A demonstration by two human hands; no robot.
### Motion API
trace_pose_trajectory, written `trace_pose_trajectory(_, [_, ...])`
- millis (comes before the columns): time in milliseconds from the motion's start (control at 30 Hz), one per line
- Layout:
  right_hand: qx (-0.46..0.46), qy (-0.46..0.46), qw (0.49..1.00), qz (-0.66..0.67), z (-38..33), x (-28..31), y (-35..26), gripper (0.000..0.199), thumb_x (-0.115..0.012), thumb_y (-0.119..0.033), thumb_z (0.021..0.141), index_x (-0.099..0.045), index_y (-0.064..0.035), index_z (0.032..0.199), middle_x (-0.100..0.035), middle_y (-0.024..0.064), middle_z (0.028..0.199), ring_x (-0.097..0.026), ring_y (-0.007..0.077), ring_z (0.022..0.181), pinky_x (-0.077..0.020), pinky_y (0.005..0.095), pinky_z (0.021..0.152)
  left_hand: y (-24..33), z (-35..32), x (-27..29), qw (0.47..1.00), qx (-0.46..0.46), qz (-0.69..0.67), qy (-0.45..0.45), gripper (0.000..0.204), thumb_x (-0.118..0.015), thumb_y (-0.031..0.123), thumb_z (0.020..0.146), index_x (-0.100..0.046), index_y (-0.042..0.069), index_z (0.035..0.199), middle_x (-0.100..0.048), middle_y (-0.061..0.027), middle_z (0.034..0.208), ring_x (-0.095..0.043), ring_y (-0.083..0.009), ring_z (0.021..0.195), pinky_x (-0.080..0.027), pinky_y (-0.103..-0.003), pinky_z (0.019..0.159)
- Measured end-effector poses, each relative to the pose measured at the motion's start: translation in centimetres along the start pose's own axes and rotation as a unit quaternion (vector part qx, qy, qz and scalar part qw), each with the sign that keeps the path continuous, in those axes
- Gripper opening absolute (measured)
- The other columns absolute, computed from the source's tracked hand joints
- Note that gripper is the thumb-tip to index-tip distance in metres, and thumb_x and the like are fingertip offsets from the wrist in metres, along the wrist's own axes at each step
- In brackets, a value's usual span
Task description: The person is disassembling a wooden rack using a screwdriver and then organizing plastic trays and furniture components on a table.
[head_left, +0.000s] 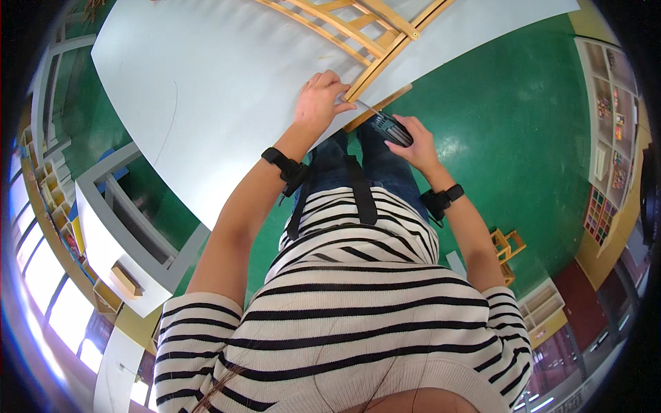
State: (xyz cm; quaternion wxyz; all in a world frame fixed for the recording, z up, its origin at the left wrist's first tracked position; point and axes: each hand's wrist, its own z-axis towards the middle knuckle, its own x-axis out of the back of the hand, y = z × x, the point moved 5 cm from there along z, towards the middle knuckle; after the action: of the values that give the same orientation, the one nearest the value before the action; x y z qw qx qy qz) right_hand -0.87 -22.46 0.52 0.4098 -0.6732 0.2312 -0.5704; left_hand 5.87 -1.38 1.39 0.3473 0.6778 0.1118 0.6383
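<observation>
A light wooden slatted frame (pixel 344 31) lies on the white table, the end of its long rail (pixel 375 67) pointing toward me. My left hand (pixel 319 103) is closed around that rail end, thumb on the near side and fingers on the far side. In my right hand (pixel 420 146) is a screwdriver (pixel 394 131) with a dark, ribbed handle. Its thin shaft slants up and left to the rail end, beside my left fingertips. Whether the tip sits in a screw is too small to tell.
The white table (pixel 227 76) reaches to my lap, with a wooden strip (pixel 379 108) along its near right edge. Green floor (pixel 496 117) lies to the right. A small wooden stool (pixel 507 248) stands there, shelves (pixel 609 131) beyond it. At left is a white-topped unit (pixel 120 241).
</observation>
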Motion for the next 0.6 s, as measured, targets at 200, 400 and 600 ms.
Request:
trace_pose_trajectory(200, [-0.156, -0.201, 0.961, 0.109, -0.3, -1.1, 2.1, 0.044, -0.062, -0.023, 0.079, -0.052, 0.0033, 0.112, -0.062, 0.0187, 0.096, -0.063, 0.0247, 0.077, -0.0505, 0.0335, 0.069, 0.2, 0.3, 0.1, 0.999, -0.03, 0.012, -0.002, 0.035, -0.075, 0.027, 0.057, -0.065, 0.008, 0.085, -0.054, -0.0024, 0.088, -0.051, -0.0232, 0.084, -0.044, -0.034, 0.073])
trace_pose_trajectory(400, [-0.367, -0.341, 0.681, 0.534, -0.2, -2.1, 3.5, 0.053, -0.032, -0.037, 0.092, -0.047, 0.0072, 0.115, -0.061, 0.0227, 0.099, -0.064, 0.0253, 0.077, -0.0537, 0.0319, 0.066, 0.2, 0.7, 0.1, 0.998, -0.042, 0.036, -0.014, 0.036, -0.074, 0.029, 0.058, -0.063, 0.008, 0.084, -0.054, -0.0019, 0.088, -0.051, -0.0226, 0.086, -0.043, -0.034, 0.074])
trace_pose_trajectory(600, [-0.411, -0.278, 0.761, 0.418, 0.6, -1.3, 3.8, 0.045, -0.038, -0.039, 0.092, -0.05, 0.0007, 0.11, -0.063, 0.0145, 0.084, -0.064, 0.0214, 0.061, -0.0517, 0.0264, 0.052, -0.6, 1.4, -0.1, 0.993, 0.007, -0.073, -0.088, 0.026, -0.071, 0.023, 0.068, -0.062, 0.007, 0.086, -0.054, -0.0063, 0.085, -0.054, -0.0263, 0.08, -0.045, -0.036, 0.07])
